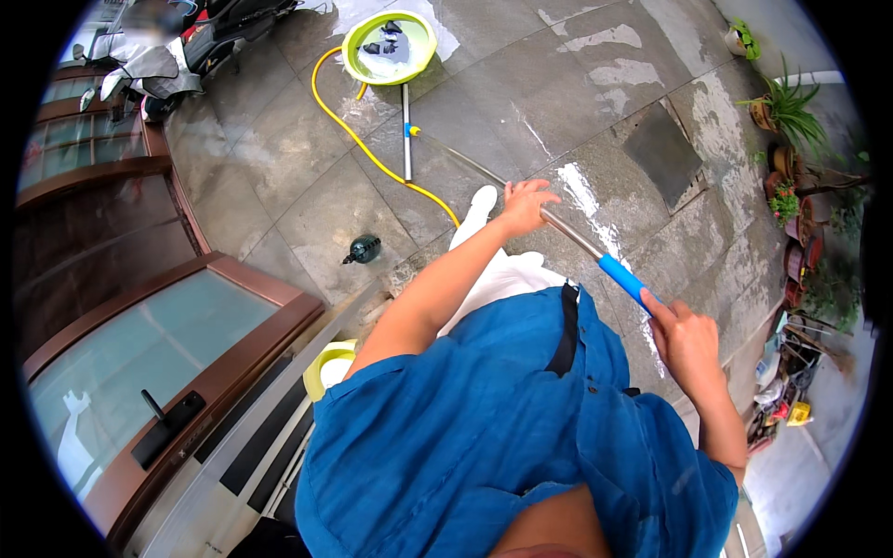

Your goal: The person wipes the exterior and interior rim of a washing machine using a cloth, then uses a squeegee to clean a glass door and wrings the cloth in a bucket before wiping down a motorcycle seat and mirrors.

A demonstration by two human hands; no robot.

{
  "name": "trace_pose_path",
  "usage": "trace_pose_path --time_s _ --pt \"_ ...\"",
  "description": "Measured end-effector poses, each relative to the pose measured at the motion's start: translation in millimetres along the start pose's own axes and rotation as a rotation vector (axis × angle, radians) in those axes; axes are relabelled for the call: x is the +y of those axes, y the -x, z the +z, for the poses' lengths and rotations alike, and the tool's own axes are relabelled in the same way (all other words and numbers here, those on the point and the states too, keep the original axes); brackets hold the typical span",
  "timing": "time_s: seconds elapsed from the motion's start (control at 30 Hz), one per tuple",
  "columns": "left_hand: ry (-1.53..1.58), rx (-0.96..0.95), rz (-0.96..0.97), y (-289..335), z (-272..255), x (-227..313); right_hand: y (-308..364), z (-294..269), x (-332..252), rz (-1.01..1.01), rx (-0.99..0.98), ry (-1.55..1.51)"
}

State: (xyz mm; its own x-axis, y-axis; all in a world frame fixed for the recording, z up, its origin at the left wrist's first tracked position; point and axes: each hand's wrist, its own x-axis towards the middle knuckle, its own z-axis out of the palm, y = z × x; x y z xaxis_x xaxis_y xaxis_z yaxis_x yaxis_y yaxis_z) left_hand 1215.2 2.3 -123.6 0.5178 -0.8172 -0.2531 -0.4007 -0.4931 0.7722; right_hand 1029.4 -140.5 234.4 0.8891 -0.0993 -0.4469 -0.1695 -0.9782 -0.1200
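Both of my hands are on a long-handled floor squeegee (577,234). My left hand (528,206) is closed around the metal pole partway down. Higher up, my right hand (682,337) grips the end of the blue handle sleeve. The squeegee's straight metal head (406,139), with a blue and yellow joint at its middle, lies on the wet paving beyond my left foot. Just past its far end stands a yellow-green basin (428,63) holding sudsy water and dark cloth. White foam (588,203) streaks the ground to the right of the pole.
A yellow hose (342,121) curves over the paving by the squeegee head. A dark green bottle (363,248) lies left of my feet. Potted plants (789,113) line the right wall. A scooter (186,56) stands far left, near a brown-framed glass door (158,344).
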Motion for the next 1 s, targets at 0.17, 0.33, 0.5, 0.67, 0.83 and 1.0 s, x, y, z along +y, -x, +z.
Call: trace_pose_path --time_s 0.17,0.33,0.5,0.67,0.83,1.0 --pt "0.048 0.019 0.119 -39 60 91 69 -4 36 0.189 0.108 -0.012" --pt "0.017 0.001 0.191 -57 91 100 92 28 34 0.269 0.179 -0.111" --pt "-0.153 -0.042 0.187 -48 93 108 98 47 41 0.412 0.177 -0.41" --pt "-0.251 -0.394 0.394 -32 115 158 148 26 52 0.663 0.154 -0.65" --pt "-0.259 -0.565 0.486 -75 119 179 141 17 66 0.781 0.105 -0.692" --pt "-0.355 -0.296 0.29 -168 81 111 32 65 106 0.777 0.135 -0.844"
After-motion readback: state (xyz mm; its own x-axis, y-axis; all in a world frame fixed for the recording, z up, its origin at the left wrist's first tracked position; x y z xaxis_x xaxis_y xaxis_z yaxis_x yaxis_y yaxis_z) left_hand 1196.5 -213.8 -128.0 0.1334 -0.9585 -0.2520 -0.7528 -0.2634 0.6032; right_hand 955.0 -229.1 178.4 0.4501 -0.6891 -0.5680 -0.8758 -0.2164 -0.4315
